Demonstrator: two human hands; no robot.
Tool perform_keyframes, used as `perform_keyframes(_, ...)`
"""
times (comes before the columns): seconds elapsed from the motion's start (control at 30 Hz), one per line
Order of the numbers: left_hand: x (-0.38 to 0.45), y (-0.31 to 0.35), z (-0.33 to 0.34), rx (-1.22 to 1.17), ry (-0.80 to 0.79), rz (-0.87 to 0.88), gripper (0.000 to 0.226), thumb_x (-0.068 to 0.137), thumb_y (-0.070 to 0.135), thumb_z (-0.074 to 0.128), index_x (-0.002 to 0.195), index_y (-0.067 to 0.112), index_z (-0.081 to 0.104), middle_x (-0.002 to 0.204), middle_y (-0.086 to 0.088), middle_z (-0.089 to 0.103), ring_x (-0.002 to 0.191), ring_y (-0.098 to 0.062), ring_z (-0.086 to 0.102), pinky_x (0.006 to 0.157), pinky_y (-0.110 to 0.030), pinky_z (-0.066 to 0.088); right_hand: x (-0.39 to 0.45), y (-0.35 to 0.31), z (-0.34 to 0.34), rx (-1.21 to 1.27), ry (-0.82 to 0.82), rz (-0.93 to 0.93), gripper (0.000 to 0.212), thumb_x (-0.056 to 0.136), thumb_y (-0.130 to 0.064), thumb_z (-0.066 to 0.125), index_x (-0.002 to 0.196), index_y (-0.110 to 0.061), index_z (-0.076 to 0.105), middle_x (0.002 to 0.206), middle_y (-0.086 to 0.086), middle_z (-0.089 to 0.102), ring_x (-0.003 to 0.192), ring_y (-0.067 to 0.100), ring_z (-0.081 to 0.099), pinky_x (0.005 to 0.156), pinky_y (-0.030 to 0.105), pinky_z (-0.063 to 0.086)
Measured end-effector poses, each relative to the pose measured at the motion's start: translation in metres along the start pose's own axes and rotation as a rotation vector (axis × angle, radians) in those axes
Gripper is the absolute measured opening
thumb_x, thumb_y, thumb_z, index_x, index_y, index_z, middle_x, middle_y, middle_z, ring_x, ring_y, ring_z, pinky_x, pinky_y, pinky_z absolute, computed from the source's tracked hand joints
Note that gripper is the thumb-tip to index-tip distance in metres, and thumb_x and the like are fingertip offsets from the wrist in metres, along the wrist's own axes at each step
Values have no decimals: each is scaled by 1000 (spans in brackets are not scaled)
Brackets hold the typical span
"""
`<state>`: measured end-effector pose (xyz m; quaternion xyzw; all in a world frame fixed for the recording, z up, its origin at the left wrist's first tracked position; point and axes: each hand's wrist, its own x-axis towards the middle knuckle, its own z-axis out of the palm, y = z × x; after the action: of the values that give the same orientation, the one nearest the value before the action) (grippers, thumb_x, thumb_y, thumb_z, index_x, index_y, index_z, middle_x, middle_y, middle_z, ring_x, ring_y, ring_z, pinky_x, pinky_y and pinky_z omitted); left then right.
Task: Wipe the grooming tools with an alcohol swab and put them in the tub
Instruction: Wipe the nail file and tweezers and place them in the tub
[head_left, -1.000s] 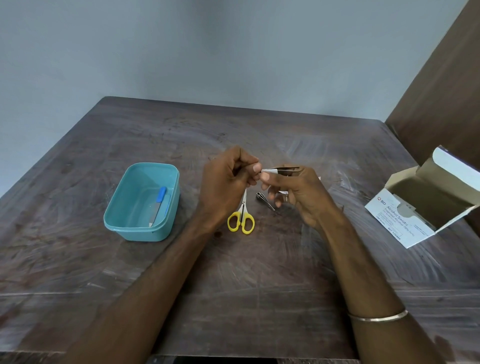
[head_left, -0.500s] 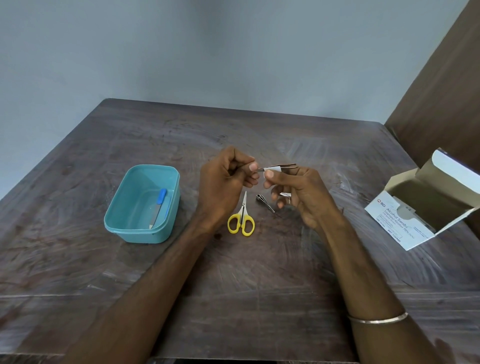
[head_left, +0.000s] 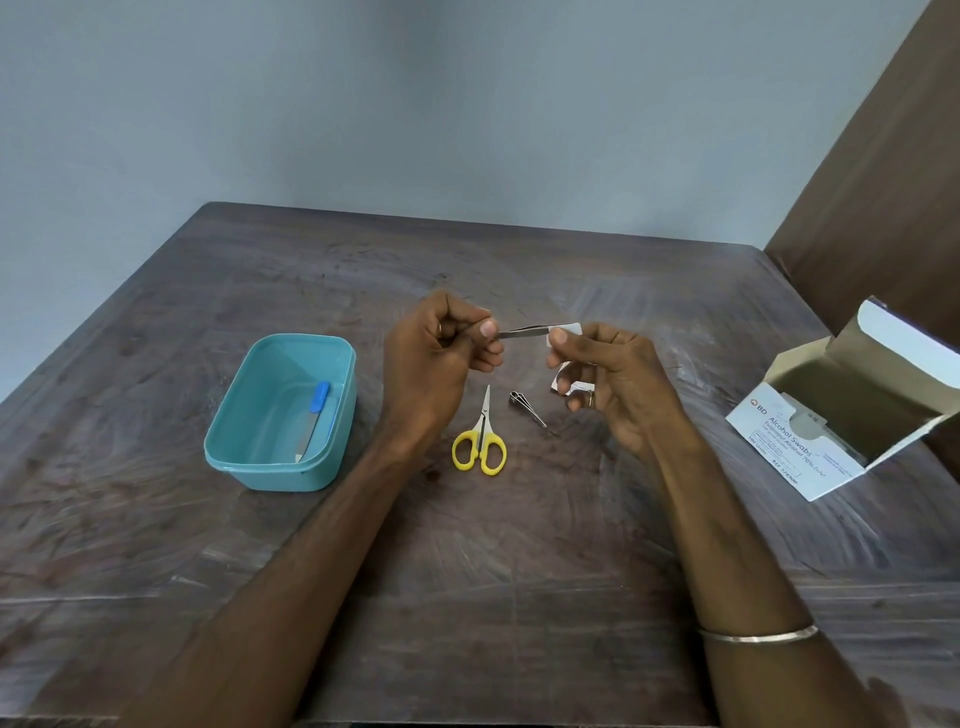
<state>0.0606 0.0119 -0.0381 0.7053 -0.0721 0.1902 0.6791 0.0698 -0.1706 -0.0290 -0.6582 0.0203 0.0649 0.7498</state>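
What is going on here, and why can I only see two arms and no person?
The camera sits on the person's head and looks down, so you see only their arms and hands, as if through their eyes. No machine is at work here. The left hand pinches one end of thin metal tweezers. The right hand pinches a small white swab round the other end, to clean it, and also holds what looks like the torn wrapper. On the wooden table lie yellow-handled scissors and a small metal tool too small to name. The teal tub on the left already holds a nail file with a blue handle. The open box of alcohol swabs stands on the right.
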Motion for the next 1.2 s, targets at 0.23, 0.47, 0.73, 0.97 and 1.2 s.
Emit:
perform_keyframes(0.23,1,0,-1,-28,-1,-34,3,91,-3,64,90,-4,61,71,-14,71,60,-16,71,56,-24,58,2,-1,-5,104,-2,-12,27,68,-25,80,77,-12,58,76,4,68,51,17,57,44,24,39)
perform_keyframes(0.47,1,-3,-1,-57,14,-108,5,92,-1,64,91,-5,62,70,-14,71,60,-19,71,56,-27,59,6,-3,-10,256,95,-52,45,73,2,70,61,-20,32,75,10,62,48,17,49,43,21,31)
perform_keyframes(0.73,3,0,-3,-235,-32,-285,4,92,1,64,91,1,60,63,-8,72,54,-19,69,54,-28,59,7,2,-9,118,84,-108,21,77,-5,78,93,-15,70,79,13,70,48,18,57,41,22,42)
perform_keyframes(0.97,4,1,-5,-296,-49,-370,5,92,4,65,88,6,63,67,-9,72,59,-20,71,55,-26,58,7,4,-7,82,61,-139,17,85,-11,72,100,-7,70,81,7,76,64,17,72,53,25,56)
perform_keyframes(1.2,4,-1,-6,-274,-74,-399,4,92,5,66,88,5,63,69,-11,73,59,-21,71,58,-27,60,6,3,-6,41,108,-164,14,94,-18,66,102,-7,71,96,12,77,78,25,74,54,32,57)
